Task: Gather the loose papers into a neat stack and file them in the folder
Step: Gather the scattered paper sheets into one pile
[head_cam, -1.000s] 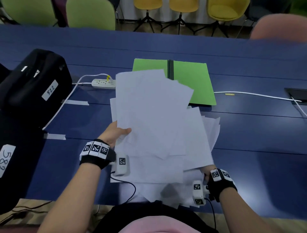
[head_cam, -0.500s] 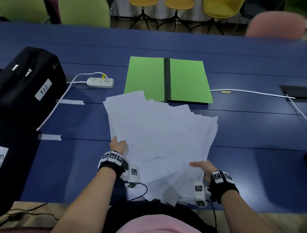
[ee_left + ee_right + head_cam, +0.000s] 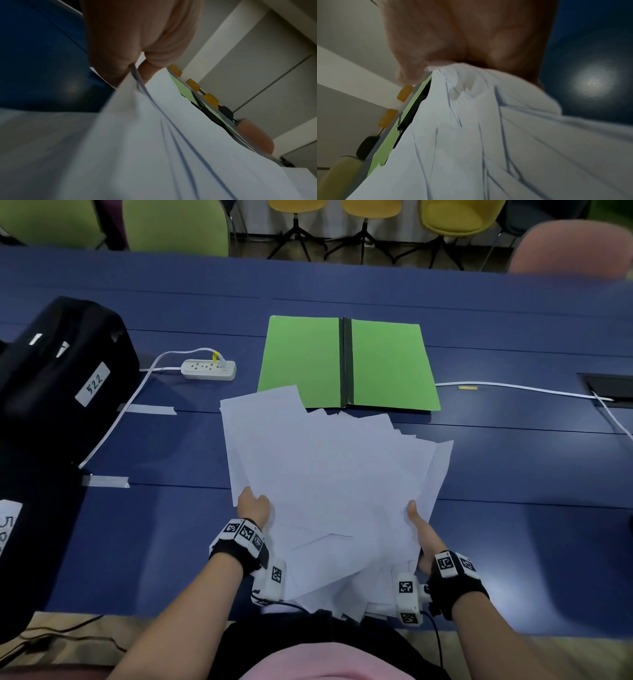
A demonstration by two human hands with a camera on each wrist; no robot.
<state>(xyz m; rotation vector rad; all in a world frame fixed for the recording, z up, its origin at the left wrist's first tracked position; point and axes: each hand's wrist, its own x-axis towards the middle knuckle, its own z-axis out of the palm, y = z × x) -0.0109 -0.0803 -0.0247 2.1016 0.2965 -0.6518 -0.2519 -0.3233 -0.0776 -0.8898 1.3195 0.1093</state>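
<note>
A fanned, uneven pile of several white papers lies in front of me on the blue table. My left hand grips the pile's left edge, thumb on top; in the left wrist view its fingers pinch the papers. My right hand grips the right edge, thumb on top; in the right wrist view the papers are bunched in its fingers. A green folder lies open and flat just beyond the pile, and a corner of the top sheet overlaps its near edge.
A black bag with a "522" label stands at the left. A white power strip and its cable lie left of the folder. A white cable runs to a table socket at the right. Chairs line the far side.
The papers have come down from a raised, tilted hold over the folder to lie low over the table. My right hand has moved up onto the pile's right edge; my left now holds the left edge.
</note>
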